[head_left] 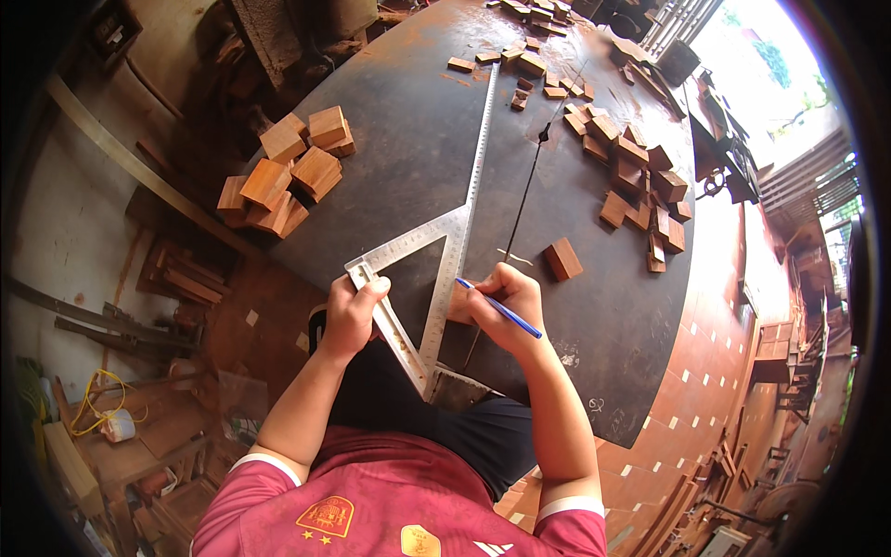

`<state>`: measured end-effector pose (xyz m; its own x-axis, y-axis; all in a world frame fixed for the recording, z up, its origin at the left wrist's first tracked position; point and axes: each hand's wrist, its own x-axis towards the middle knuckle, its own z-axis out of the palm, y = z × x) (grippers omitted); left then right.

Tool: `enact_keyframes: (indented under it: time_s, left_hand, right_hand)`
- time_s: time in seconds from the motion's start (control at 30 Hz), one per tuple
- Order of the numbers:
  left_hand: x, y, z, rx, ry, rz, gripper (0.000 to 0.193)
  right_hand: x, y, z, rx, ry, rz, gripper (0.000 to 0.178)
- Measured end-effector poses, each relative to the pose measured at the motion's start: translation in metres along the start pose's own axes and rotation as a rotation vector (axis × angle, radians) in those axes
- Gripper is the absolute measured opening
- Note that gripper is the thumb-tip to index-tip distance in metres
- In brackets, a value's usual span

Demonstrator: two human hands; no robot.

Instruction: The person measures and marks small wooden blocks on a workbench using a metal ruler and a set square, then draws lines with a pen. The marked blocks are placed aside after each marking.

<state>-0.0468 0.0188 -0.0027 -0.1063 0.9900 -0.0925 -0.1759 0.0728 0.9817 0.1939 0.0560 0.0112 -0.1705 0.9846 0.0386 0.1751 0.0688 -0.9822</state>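
A large metal framing square (444, 243) lies on the dark steel table (408, 121), its long arm running away from me. My left hand (353, 314) presses on the square's short arm near the table's front edge. My right hand (506, 302) grips a blue pen (499, 308), its tip against the square's long arm. A small wooden piece sits partly hidden under my right hand. One reddish wood block (562, 258) lies just right of my right hand.
A pile of wood blocks (286, 167) sits at the table's left edge. Several smaller blocks (640, 181) are scattered along the right and far side. A slot (524, 190) runs across the tabletop. Timber and clutter cover the floor at left.
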Motion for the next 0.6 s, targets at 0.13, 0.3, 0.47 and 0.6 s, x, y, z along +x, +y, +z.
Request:
enact_keyframes:
  time_s: [0.13,0.3,0.47,0.6]
  left_hand:
    - [-0.001,0.000,0.001,-0.009,-0.001,0.006,0.018]
    - [0.002,-0.003,-0.002,0.002,-0.017,0.024,0.017]
    - [0.001,0.004,0.003,0.004,0.007,0.008,0.016]
    - [0.001,0.002,0.001,-0.001,-0.008,0.005,0.016]
  right_hand:
    - [0.000,-0.006,0.001,0.023,-0.001,0.001,0.020]
    - [0.000,-0.005,0.000,0.014,-0.001,0.000,0.022]
    - [-0.001,-0.002,-0.002,-0.064,-0.045,-0.078,0.028]
    - [-0.007,-0.014,-0.006,-0.051,-0.184,-0.024,0.027]
